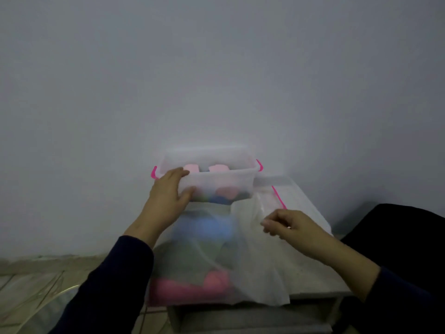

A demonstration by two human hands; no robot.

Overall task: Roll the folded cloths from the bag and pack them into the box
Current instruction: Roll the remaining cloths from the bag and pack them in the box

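Note:
A clear plastic box (228, 182) with pink latches stands at the far end of a small white table (310, 268), against the wall. Pink and blue rolled cloths (225, 192) show through its wall. My left hand (169, 194) grips the box's near left corner, fingers over the rim and thumb on the front wall. A translucent white bag (252, 268) lies in front of the box with blue, grey and pink folded cloths (192, 285) showing through it. My right hand (289, 225) hovers over the bag's right side, fingers loosely curled, holding nothing I can make out.
The box's clear lid (289, 191) with a pink edge lies on the table to the right of the box. A dark shape (397, 237) sits at the right. Tiled floor (36, 285) lies at the lower left, and the plain wall stands close behind the box.

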